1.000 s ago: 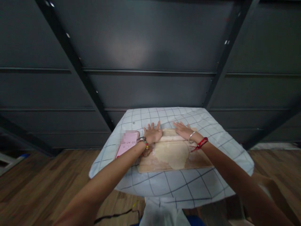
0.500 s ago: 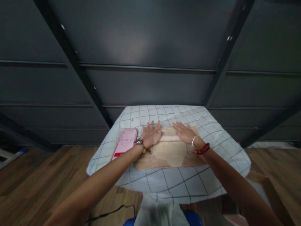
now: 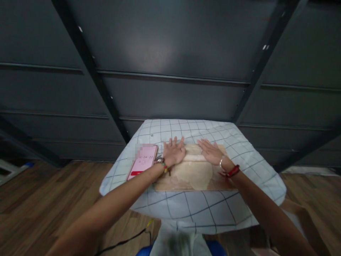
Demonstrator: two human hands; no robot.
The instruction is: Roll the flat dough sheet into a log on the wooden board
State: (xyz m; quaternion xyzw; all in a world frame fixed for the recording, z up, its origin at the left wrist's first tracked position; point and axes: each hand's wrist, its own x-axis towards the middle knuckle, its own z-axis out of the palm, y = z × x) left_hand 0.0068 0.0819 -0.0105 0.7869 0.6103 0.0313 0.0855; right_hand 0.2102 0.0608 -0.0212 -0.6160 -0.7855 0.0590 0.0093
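A sheet of pale, thinly flattened dough [image 3: 195, 175] lies on a wooden board [image 3: 163, 185]. Across its far part runs a whitish rolling pin [image 3: 194, 157], its ends covered by my hands. My left hand [image 3: 174, 153] rests flat on the pin's left end, fingers spread and pointing away from me. On the right end, my right hand [image 3: 211, 153] lies palm down with its fingers stretched out. Neither hand wraps around the pin. Bracelets circle both wrists.
A phone [image 3: 144, 160] with a pink timer screen lies left of the board. Under both spreads a white checked tablecloth [image 3: 186, 208]. Dark panels [image 3: 170, 96] stand behind the table. A cardboard box [image 3: 298, 209] is at the lower right, and a black cable [image 3: 122, 243] crosses the floor.
The whole view has shifted slightly. My hands and the rolling pin stay at nearly the same place on the dough, both palms still flat.
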